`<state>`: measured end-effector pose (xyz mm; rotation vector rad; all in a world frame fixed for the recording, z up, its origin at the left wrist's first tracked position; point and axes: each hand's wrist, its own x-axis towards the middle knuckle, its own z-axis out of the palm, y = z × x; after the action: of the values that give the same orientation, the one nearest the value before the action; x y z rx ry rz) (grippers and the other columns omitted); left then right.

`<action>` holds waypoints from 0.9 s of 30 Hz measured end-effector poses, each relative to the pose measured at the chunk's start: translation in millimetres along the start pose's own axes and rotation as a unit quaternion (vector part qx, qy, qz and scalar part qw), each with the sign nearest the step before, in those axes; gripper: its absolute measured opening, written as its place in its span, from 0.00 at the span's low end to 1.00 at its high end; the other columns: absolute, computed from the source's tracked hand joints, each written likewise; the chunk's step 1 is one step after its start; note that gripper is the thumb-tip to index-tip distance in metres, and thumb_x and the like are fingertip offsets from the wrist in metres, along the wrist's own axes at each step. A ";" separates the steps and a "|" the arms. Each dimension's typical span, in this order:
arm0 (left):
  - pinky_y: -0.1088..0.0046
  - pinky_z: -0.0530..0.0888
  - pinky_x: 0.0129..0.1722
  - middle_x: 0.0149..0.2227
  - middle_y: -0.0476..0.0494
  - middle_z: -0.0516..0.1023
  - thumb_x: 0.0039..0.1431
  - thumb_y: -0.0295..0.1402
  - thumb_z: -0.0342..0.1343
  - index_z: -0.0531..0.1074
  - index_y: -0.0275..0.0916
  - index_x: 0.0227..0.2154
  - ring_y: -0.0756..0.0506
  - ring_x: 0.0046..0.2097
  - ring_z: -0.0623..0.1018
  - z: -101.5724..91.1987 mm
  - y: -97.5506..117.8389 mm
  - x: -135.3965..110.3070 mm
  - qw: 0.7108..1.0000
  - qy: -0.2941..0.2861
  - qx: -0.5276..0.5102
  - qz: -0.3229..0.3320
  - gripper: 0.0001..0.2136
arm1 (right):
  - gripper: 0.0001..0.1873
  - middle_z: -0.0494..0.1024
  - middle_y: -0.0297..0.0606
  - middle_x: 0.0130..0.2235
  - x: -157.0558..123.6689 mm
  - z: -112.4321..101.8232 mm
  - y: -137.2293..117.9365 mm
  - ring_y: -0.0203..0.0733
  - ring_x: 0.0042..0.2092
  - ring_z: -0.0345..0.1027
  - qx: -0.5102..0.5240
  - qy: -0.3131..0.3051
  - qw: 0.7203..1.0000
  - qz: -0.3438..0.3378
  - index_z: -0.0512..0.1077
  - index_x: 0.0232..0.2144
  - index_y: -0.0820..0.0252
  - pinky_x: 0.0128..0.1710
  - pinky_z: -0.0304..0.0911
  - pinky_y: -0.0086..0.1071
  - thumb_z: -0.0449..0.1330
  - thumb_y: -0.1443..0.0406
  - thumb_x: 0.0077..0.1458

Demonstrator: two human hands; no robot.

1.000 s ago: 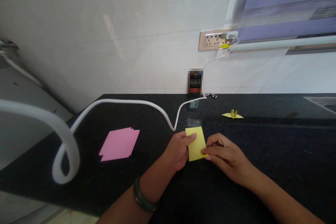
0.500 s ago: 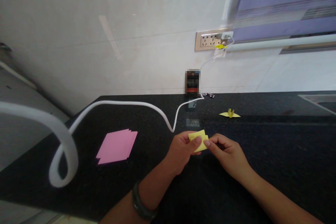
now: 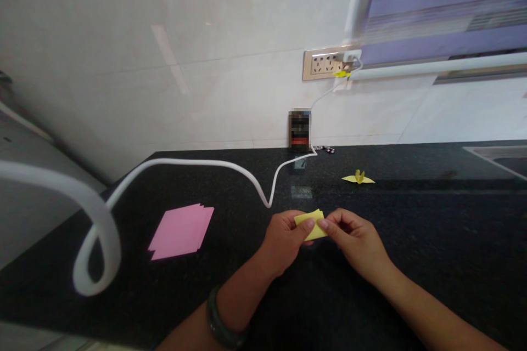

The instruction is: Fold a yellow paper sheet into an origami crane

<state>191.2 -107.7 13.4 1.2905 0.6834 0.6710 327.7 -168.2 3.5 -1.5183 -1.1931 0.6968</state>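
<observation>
A small folded yellow paper (image 3: pixel 313 225) is pinched between both my hands just above the black countertop (image 3: pixel 432 241). My left hand (image 3: pixel 286 242) grips its left edge with thumb on top. My right hand (image 3: pixel 354 241) pinches its right edge with fingers curled. A dark band sits on my left wrist.
A stack of pink paper sheets (image 3: pixel 181 230) lies to the left. A finished yellow folded figure (image 3: pixel 358 177) rests further back on the right. A white cable (image 3: pixel 197 170) loops across the counter to a small dark device (image 3: pixel 300 130) by the wall under a socket strip (image 3: pixel 327 63). A sink edge (image 3: pixel 500 154) shows far right.
The yellow paper went from a flat upright rectangle to a smaller folded piece, and both hands closed in on it. The view shifted slightly.
</observation>
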 end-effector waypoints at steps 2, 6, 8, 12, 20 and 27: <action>0.74 0.70 0.28 0.25 0.46 0.70 0.48 0.38 0.53 0.70 0.33 0.28 0.50 0.29 0.70 -0.2 0.3 -0.1 1.000 -0.002 0.000 0.003 0.12 | 0.13 0.60 0.29 0.19 -0.1 -0.1 -1.0 0.31 0.22 0.52 0.008 -0.001 1.000 0.005 0.64 0.20 0.61 0.20 0.49 0.26 0.56 0.58 0.46; 0.74 0.70 0.28 0.25 0.47 0.70 0.48 0.39 0.53 0.70 0.34 0.28 0.50 0.29 0.70 -0.6 0.8 -0.4 1.000 -0.005 0.000 0.001 0.11 | 0.13 0.60 0.29 0.18 -1.2 -0.5 -2.3 0.30 0.21 0.51 0.024 -0.007 1.000 0.010 0.63 0.20 0.61 0.19 0.49 0.25 0.56 0.57 0.45; 0.74 0.70 0.28 0.25 0.47 0.70 0.48 0.39 0.52 0.70 0.34 0.27 0.50 0.29 0.70 -0.7 1.1 -0.5 1.000 -0.007 0.000 0.001 0.11 | 0.13 0.60 0.29 0.18 -1.8 -0.4 -2.9 0.30 0.21 0.51 0.027 -0.011 1.000 0.010 0.63 0.20 0.61 0.19 0.49 0.25 0.56 0.58 0.45; 0.73 0.69 0.28 0.25 0.47 0.70 0.48 0.38 0.52 0.70 0.34 0.27 0.50 0.28 0.70 -1.1 1.3 -0.3 1.000 -0.013 -0.002 0.000 0.11 | 0.13 0.60 0.29 0.19 -2.4 -0.2 -5.2 0.30 0.21 0.51 0.041 -0.011 0.999 0.019 0.63 0.21 0.61 0.18 0.49 0.25 0.57 0.58 0.45; 0.73 0.69 0.27 0.25 0.46 0.70 0.48 0.38 0.52 0.69 0.34 0.27 0.49 0.28 0.70 -0.7 -1.4 0.0 1.000 -0.012 -0.004 -0.007 0.11 | 0.13 0.67 0.31 0.22 -2.9 -0.9 -8.0 0.29 0.20 0.54 0.107 -0.039 0.992 0.049 0.68 0.31 0.62 0.17 0.50 0.24 0.56 0.58 0.46; 0.75 0.68 0.25 0.25 0.47 0.69 0.49 0.38 0.51 0.68 0.34 0.31 0.51 0.27 0.69 -1.3 -4.3 2.2 1.000 0.001 0.008 0.011 0.11 | 0.10 0.67 0.30 0.21 -4.0 -1.3 -8.6 0.30 0.20 0.55 0.080 -0.026 0.996 0.013 0.69 0.28 0.60 0.18 0.51 0.24 0.55 0.60 0.47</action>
<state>191.9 -105.8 8.8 1.3146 0.6784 0.6858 324.6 -172.6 11.4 -1.3913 -1.1301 0.8337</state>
